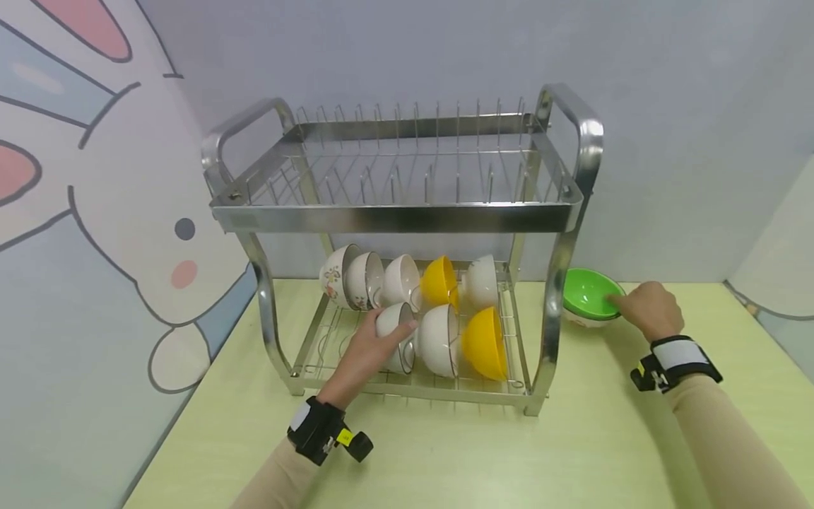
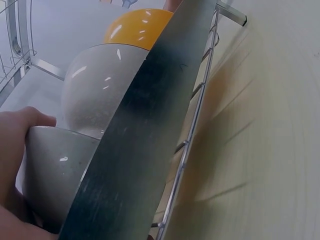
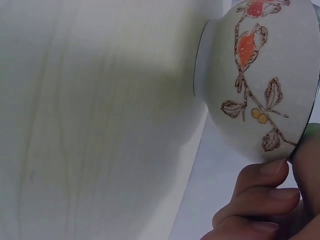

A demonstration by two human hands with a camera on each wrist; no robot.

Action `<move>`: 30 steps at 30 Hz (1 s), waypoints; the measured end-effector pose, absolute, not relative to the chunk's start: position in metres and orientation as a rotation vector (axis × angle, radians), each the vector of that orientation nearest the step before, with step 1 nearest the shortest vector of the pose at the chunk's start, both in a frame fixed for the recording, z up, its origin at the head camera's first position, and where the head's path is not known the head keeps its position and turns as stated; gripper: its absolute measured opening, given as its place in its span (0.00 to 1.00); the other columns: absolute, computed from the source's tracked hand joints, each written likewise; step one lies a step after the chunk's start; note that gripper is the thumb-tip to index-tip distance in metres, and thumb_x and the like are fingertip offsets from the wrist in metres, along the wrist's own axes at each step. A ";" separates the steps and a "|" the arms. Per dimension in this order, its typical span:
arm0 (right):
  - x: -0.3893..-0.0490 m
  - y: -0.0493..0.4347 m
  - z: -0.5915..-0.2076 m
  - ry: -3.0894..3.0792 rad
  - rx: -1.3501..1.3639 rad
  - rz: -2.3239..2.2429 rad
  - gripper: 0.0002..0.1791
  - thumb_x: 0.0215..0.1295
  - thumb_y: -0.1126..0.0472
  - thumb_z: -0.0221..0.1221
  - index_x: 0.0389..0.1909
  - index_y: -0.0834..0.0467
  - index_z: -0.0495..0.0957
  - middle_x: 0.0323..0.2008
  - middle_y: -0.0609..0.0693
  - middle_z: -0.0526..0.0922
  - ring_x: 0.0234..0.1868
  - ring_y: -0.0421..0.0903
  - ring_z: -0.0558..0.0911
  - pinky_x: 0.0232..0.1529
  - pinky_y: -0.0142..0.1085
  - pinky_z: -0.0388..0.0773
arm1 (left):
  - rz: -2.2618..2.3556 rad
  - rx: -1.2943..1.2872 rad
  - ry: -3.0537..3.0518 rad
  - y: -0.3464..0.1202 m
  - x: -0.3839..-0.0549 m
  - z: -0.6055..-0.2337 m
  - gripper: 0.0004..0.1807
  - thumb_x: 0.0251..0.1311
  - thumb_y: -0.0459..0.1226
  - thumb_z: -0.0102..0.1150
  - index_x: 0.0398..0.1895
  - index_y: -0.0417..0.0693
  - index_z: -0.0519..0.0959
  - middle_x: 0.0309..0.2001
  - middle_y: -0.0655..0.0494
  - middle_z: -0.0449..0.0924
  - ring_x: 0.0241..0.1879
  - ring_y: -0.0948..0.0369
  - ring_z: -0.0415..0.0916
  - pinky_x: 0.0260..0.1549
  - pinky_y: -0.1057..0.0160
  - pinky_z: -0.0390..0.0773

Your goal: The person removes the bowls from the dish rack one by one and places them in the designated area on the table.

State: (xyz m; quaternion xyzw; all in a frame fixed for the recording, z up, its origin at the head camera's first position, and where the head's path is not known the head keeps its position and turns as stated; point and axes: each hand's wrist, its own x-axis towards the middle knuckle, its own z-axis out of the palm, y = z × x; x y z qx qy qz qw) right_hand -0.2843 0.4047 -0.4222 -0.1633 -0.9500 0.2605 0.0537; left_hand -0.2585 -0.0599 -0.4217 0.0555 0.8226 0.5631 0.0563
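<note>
My left hand [image 1: 369,346] grips a small white bowl [image 1: 389,320] at the left end of the front row on the rack's lower tier. Thumb and fingers lie around that bowl's outside in the left wrist view. Beside it on the right stand a larger white bowl [image 1: 437,341] and a yellow bowl [image 1: 481,343], tilted on their sides. Right of the rack, my right hand [image 1: 651,311] pinches the edge of a green bowl [image 1: 590,293]. The green bowl sits inside a white bowl with a bird-and-branch pattern [image 3: 265,75], its rim right at my curled fingers.
The two-tier metal dish rack [image 1: 394,218] stands on a pale green table [image 1: 445,452] against the wall. In the lower tier's back row are several bowls, including a flowered one [image 1: 333,277] and a yellow one [image 1: 437,281]. A front rail [image 2: 135,120] runs close to my left hand.
</note>
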 end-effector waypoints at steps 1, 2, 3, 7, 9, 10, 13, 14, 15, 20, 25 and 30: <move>-0.285 0.405 -0.422 -2.885 -0.497 0.793 0.25 0.57 0.47 0.57 0.09 0.56 0.63 0.11 0.47 0.65 0.15 0.47 0.67 0.10 0.37 0.63 | 1.717 0.156 2.488 -0.060 -0.259 -0.421 0.42 0.49 0.64 0.59 0.61 0.50 0.62 0.54 0.50 0.69 0.49 0.53 0.70 0.43 0.49 0.76; -0.286 0.404 -0.422 -2.884 -0.498 0.792 0.24 0.57 0.47 0.57 0.10 0.56 0.63 0.12 0.47 0.66 0.16 0.47 0.67 0.10 0.37 0.63 | 1.722 0.150 2.483 -0.060 -0.258 -0.421 0.41 0.49 0.64 0.59 0.60 0.51 0.62 0.54 0.50 0.69 0.49 0.53 0.70 0.43 0.48 0.76; -0.286 0.404 -0.422 -2.884 -0.501 0.793 0.24 0.57 0.47 0.57 0.10 0.56 0.64 0.12 0.47 0.66 0.16 0.47 0.67 0.10 0.37 0.63 | 1.726 0.144 2.478 -0.061 -0.259 -0.421 0.41 0.49 0.64 0.60 0.60 0.51 0.62 0.54 0.50 0.69 0.49 0.53 0.70 0.43 0.49 0.76; -0.288 0.404 -0.423 -2.893 -0.514 0.796 0.24 0.58 0.46 0.56 0.11 0.57 0.65 0.13 0.48 0.67 0.17 0.48 0.68 0.11 0.38 0.64 | 1.739 0.134 2.469 -0.061 -0.259 -0.423 0.40 0.50 0.61 0.61 0.60 0.51 0.62 0.54 0.50 0.68 0.49 0.53 0.70 0.42 0.49 0.76; -0.289 0.404 -0.423 -2.894 -0.508 0.798 0.24 0.58 0.46 0.56 0.11 0.57 0.66 0.13 0.49 0.68 0.17 0.48 0.68 0.11 0.38 0.64 | 1.745 0.138 2.476 -0.061 -0.259 -0.424 0.38 0.52 0.59 0.61 0.61 0.50 0.61 0.54 0.49 0.68 0.48 0.52 0.70 0.41 0.50 0.77; -0.288 0.405 -0.424 -2.894 -0.501 0.798 0.25 0.59 0.45 0.56 0.11 0.57 0.66 0.13 0.49 0.68 0.17 0.48 0.68 0.11 0.38 0.64 | 1.748 0.139 2.482 -0.061 -0.259 -0.424 0.37 0.53 0.57 0.61 0.61 0.50 0.61 0.54 0.49 0.68 0.48 0.52 0.70 0.41 0.50 0.77; -0.287 0.405 -0.423 -2.892 -0.484 0.799 0.27 0.60 0.43 0.55 0.12 0.58 0.67 0.14 0.50 0.69 0.17 0.48 0.69 0.10 0.38 0.64 | 1.735 0.152 2.531 -0.059 -0.259 -0.425 0.34 0.55 0.52 0.60 0.62 0.50 0.61 0.54 0.48 0.69 0.47 0.52 0.70 0.39 0.51 0.78; -0.286 0.405 -0.422 -2.893 -0.479 0.802 0.27 0.60 0.41 0.54 0.12 0.58 0.67 0.14 0.50 0.69 0.17 0.49 0.69 0.10 0.38 0.64 | 1.729 0.155 2.550 -0.058 -0.258 -0.424 0.33 0.56 0.51 0.60 0.62 0.50 0.61 0.53 0.49 0.69 0.47 0.52 0.70 0.38 0.51 0.78; -0.285 0.404 -0.421 -2.894 -0.468 0.805 0.28 0.61 0.40 0.54 0.13 0.59 0.68 0.15 0.51 0.70 0.18 0.49 0.69 0.10 0.38 0.64 | 1.725 0.157 2.568 -0.058 -0.258 -0.424 0.32 0.55 0.49 0.60 0.62 0.50 0.62 0.53 0.49 0.69 0.46 0.52 0.70 0.37 0.52 0.78; -0.272 0.398 -0.409 -2.855 -0.422 0.810 0.31 0.64 0.38 0.49 0.12 0.59 0.67 0.13 0.49 0.67 0.14 0.46 0.66 0.08 0.37 0.61 | 1.704 0.193 2.639 -0.054 -0.258 -0.426 0.30 0.54 0.46 0.59 0.60 0.51 0.63 0.50 0.50 0.71 0.43 0.53 0.72 0.32 0.53 0.79; -0.251 0.385 -0.386 -2.750 -0.328 0.861 0.36 0.66 0.38 0.46 0.33 0.72 0.73 0.27 0.63 0.75 0.20 0.51 0.71 0.12 0.37 0.63 | 1.665 0.227 2.711 -0.053 -0.258 -0.427 0.31 0.54 0.44 0.58 0.61 0.49 0.62 0.50 0.48 0.72 0.42 0.52 0.72 0.31 0.54 0.79; -0.224 0.368 -0.360 -2.688 -0.246 0.964 0.38 0.66 0.36 0.45 0.49 0.71 0.69 0.35 0.65 0.79 0.27 0.54 0.77 0.18 0.41 0.70 | 1.613 0.252 2.803 -0.051 -0.259 -0.425 0.30 0.53 0.43 0.59 0.59 0.48 0.64 0.47 0.48 0.73 0.39 0.53 0.73 0.27 0.55 0.79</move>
